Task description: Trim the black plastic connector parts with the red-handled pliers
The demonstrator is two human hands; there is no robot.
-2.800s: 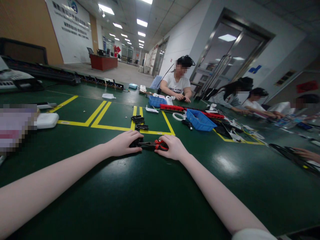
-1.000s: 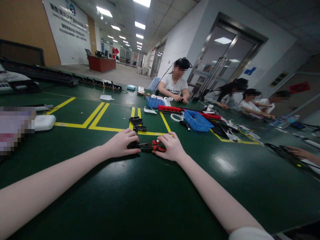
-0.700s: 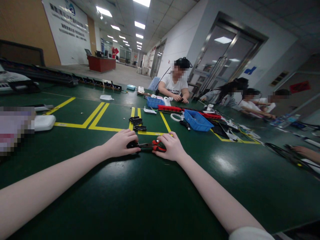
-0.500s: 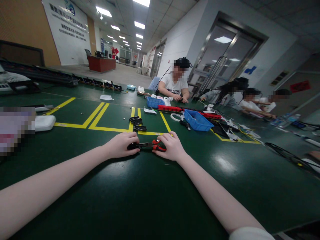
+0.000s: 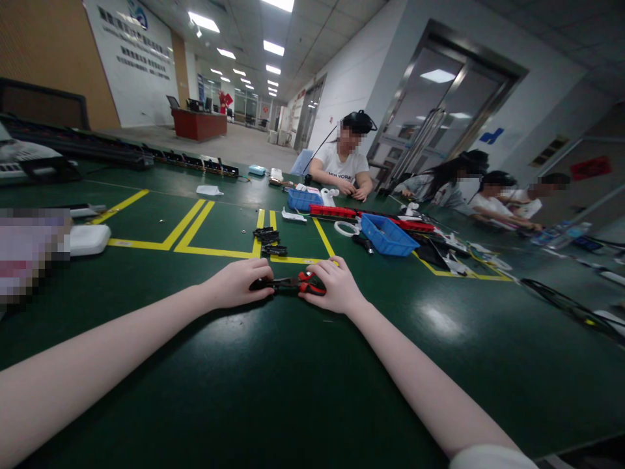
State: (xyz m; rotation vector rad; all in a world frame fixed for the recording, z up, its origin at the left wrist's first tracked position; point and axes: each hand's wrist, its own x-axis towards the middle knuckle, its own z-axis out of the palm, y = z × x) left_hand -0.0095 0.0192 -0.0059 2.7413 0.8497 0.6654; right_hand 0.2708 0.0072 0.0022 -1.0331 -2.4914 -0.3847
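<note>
My right hand (image 5: 336,286) is closed around the red-and-black handles of a pair of pliers (image 5: 288,283). The jaws point left, toward my left hand (image 5: 241,283). Between the curled fingers of that hand is a small black part (image 5: 260,284), mostly hidden, and the plier tips meet it. Both hands are low over the green table. Just beyond them lie several black plastic pieces (image 5: 266,236), loosely grouped on the yellow tape lines.
Right of centre stands a blue bin (image 5: 388,236), with a white tape ring (image 5: 346,228) beside it. Behind are a red strip (image 5: 333,212) and another blue bin (image 5: 305,199). A white case (image 5: 88,240) lies at left. A co-worker (image 5: 342,163) sits across the table.
The view has shifted very slightly. Both hands, the pliers and the black part keep their positions with no clear movement.
</note>
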